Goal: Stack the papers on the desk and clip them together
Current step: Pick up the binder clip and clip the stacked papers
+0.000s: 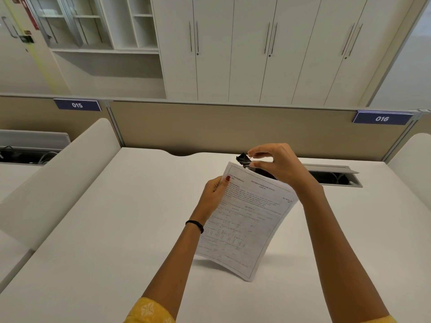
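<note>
A stack of printed papers [247, 220] is held up off the white desk [116, 229], tilted, with its lower edge above the desk surface. My left hand [215, 194] grips the stack's upper left edge, thumb on the front page. A black binder clip [244, 160] sits at the top edge of the papers, its mouth at the paper's rim. My right hand [277, 163] pinches the clip's wire handles between thumb and fingers. How many sheets lie behind the front page is hidden.
A grey cable hatch [335, 177] stands open in the desk behind my right wrist. A beige partition [233, 129] bounds the desk's far side, with plates 015 and 016. White side dividers [58, 178] flank the desk. Cabinets stand beyond.
</note>
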